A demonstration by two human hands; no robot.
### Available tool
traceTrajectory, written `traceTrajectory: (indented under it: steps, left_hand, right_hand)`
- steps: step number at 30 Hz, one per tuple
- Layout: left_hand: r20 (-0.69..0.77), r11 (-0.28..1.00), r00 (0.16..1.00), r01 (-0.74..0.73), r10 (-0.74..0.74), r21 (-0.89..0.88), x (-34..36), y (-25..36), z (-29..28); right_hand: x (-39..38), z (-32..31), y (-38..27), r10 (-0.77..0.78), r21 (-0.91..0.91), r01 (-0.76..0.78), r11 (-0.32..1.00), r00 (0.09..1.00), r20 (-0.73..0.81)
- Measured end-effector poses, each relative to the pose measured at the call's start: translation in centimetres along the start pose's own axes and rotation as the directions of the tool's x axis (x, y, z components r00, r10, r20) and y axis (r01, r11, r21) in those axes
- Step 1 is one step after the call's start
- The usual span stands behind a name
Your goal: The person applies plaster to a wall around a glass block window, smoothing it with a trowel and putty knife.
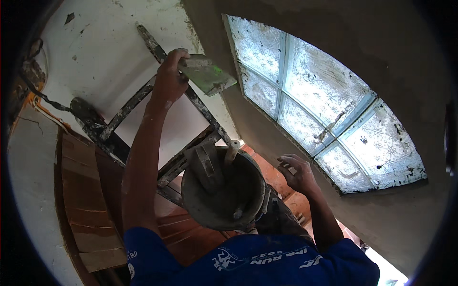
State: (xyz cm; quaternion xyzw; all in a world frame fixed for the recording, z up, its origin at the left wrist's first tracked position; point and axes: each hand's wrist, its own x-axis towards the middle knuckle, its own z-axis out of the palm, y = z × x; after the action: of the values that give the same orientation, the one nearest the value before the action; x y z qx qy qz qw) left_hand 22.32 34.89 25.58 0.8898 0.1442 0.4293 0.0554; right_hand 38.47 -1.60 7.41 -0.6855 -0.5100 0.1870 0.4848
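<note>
My left hand [172,71] is raised in front of a dark ladder [136,107] and closed on a plastering float. The float's flat, greenish, mortar-stained blade [207,76] points right, toward the wall beside the window. My right hand [298,175] hangs below the window's lower edge, fingers loosely curled and apart, with nothing visible in it. Between my arms is a mortar-stained bucket [261,195]. Inside it lean a grey tool with a loop-like handle [206,162] and another tool whose pale round handle [232,151] sticks up over the rim. Grey material lies in the bucket's bottom.
A curved window [319,105] of patterned, spattered glass panes fills the grey plastered wall [372,33] on the right. At left stand brown boards [88,190] and hanging cables [45,97]. Reddish-brown tiles [274,174] show below the bucket.
</note>
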Motion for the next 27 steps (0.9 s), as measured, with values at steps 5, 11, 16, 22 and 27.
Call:
traceTrajectory:
  steps: [5, 11, 16, 22, 27]
  left_hand:
    - [0.258, 0.993, 0.963, 0.055, -0.081, 0.108, 2.0, -0.2, 4.0]
    - [0.419, 0.948, 0.854, 0.241, -0.309, 0.209, 3.2, -4.3, 9.0]
    - [0.425, 0.915, 0.824, 0.255, -0.375, 0.313, 2.7, -8.0, 13.4]
    - [0.457, 0.870, 0.772, 0.245, -0.442, 0.429, 3.2, -11.7, 16.1]
    - [0.463, 0.870, 0.776, 0.217, -0.429, 0.442, 3.2, -12.3, 17.4]
  right_hand:
    - [0.2, 0.2, 1.2, 0.011, 0.016, -0.011, 1.000, 1.000, -0.002]
    - [0.1, 1.1, 2.5, -0.033, -0.009, 0.033, 0.999, 0.999, -0.011]
    - [-0.7, 1.6, 3.2, 0.048, 0.029, -0.048, 0.998, 0.999, -0.008]
    - [-1.6, 2.0, 5.1, 0.048, 0.026, -0.048, 0.999, 0.999, 0.017]
    - [-1.7, 2.0, 5.9, 0.056, 0.019, -0.056, 0.998, 0.998, 0.005]
